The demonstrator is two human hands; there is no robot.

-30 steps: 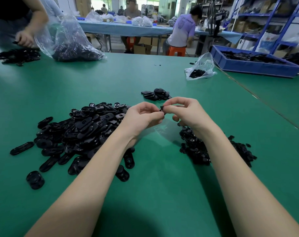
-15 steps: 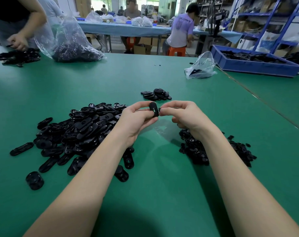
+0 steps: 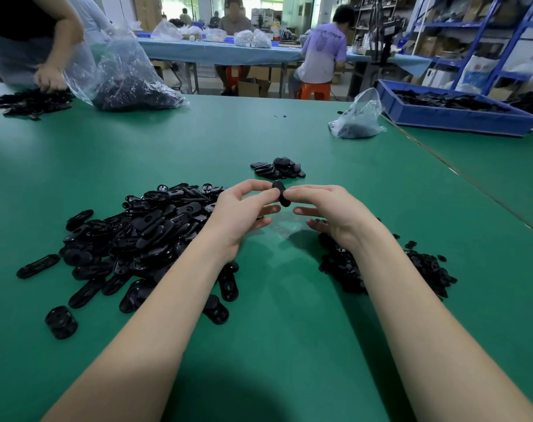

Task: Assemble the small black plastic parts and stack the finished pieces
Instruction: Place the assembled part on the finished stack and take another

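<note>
Black oval part (image 3: 279, 192): glossy, upright, pinched between both hands.

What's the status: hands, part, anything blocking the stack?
Left hand and right hand both pinch one black oval part above the table. Small stack just beyond it. Nothing between part and stack.

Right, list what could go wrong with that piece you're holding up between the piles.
1. The black oval piece is only pinched at its edges by the left hand and right hand above the green table; it may slip and fall.
2. If dropped, it could land in the big pile of loose parts or the small-parts pile and get lost among them.
</note>
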